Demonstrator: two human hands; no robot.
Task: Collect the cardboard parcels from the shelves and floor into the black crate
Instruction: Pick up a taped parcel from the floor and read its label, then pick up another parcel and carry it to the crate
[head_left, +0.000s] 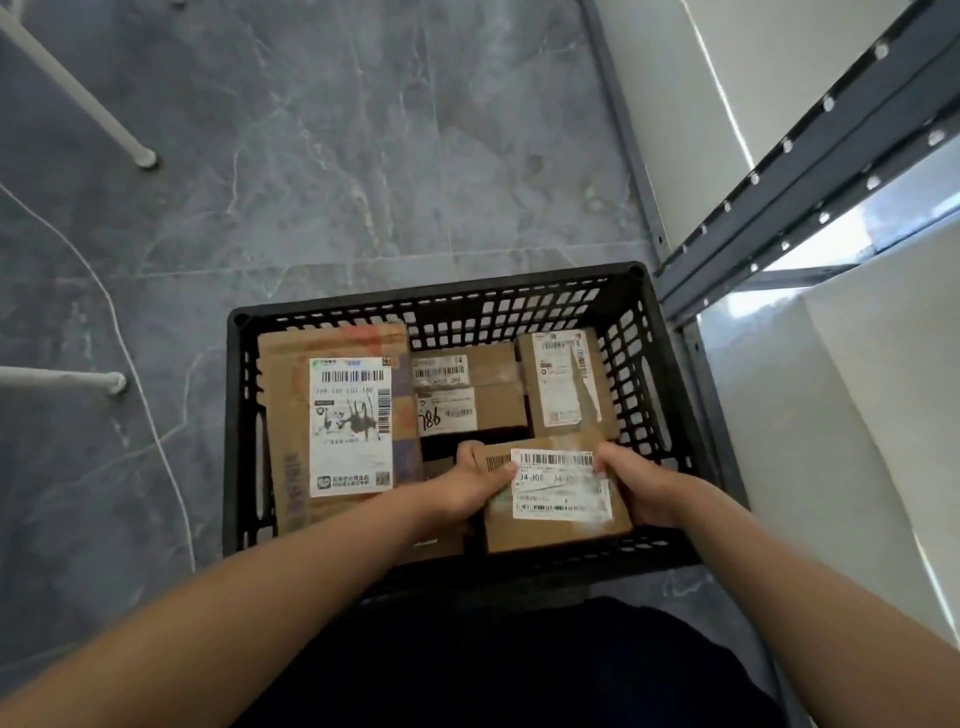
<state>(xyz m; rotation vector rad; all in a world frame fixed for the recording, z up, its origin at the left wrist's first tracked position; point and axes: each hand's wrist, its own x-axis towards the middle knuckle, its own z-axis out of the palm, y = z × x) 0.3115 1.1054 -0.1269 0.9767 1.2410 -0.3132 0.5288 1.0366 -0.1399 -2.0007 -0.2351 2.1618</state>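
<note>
Cardboard parcel (557, 496) gripped between left hand (470, 493) and right hand (638, 488), in black crate (441, 295).

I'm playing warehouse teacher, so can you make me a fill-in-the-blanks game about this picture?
The left hand and right hand hold one cardboard parcel at the ____ crate.
The biggest parcel lies on the crate's ____ side.
The held parcel's label is ____.
The crate stands on the ____, beside a metal shelf rack.
Missing words: black, left, white, floor.
</note>
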